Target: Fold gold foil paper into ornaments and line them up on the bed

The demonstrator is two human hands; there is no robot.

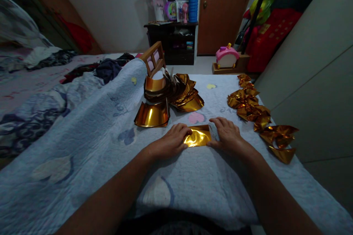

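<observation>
A small sheet of shiny gold foil paper (198, 136) lies on the light blue quilt in front of me. My left hand (174, 138) is closed on its left end, fingers on top and thumb at the lower corner. At the right end, my right hand (228, 136) has its fingers stretched apart, with the thumb touching the lower right corner. Just beyond my hands are fanned stacks of gold foil sheets (152, 114). Folded gold foil pieces (246, 102) form a row along the right side of the quilt.
The quilt (187, 180) covers the surface and drapes over a raised ridge at left. Behind the stacks stands a wooden frame (154, 57). Clothes (107, 69) lie on the bed at left. A pale cabinet (317, 91) borders the right side; a pink toy (227, 58) sits beyond the far edge.
</observation>
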